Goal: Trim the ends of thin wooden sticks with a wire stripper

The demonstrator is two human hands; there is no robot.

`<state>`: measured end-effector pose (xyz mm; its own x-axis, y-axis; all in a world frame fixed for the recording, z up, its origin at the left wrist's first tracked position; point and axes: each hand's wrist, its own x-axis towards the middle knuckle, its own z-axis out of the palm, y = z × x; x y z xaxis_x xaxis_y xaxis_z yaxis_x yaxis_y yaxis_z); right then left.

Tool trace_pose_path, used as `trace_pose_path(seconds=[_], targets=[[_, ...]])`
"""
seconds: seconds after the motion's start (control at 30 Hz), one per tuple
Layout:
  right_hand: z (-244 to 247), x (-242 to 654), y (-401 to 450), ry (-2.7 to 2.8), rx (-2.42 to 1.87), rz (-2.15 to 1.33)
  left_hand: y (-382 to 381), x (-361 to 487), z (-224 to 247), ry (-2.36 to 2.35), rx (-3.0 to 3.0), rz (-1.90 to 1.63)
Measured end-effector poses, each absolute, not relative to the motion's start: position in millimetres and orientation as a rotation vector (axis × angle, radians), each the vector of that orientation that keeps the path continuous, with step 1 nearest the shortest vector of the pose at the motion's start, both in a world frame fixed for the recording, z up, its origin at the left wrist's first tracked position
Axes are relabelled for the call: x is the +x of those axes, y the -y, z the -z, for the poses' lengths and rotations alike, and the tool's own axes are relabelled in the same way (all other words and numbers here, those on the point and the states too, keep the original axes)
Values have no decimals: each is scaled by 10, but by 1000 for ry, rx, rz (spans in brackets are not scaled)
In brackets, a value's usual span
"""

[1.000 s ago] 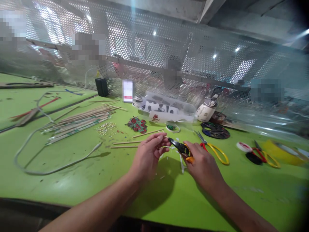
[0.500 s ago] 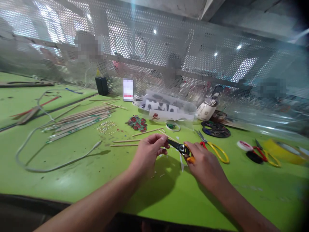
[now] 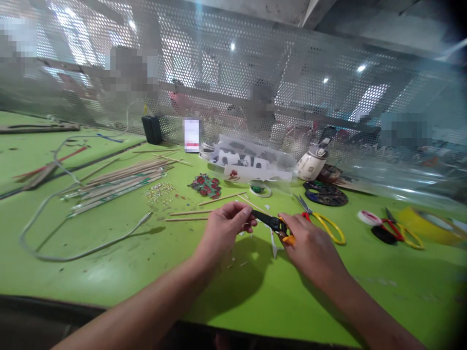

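The left hand (image 3: 224,228) pinched its fingertips together (whatever they held was hidden); the black cutters (image 3: 265,219), tips drawn closer than a second earlier, hung over the counter (image 3: 255,296), seemingly aligned with that pinch, wrapped in the right hand (image 3: 308,240).

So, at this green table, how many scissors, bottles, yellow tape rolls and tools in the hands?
Scissors: 2
White bottle: 1
Yellow tape roll: 1
Orange-handled tool, in the right hand: 1
Total: 5
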<state>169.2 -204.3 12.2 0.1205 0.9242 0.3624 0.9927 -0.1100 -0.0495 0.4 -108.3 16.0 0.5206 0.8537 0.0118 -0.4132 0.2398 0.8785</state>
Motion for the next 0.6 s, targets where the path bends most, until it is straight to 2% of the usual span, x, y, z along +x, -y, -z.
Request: trace_pose_path(seconds=[0.6], targets=[[-112,1661,2056,1862,-2112,386,1137,75,-84,-538,964,-1055]])
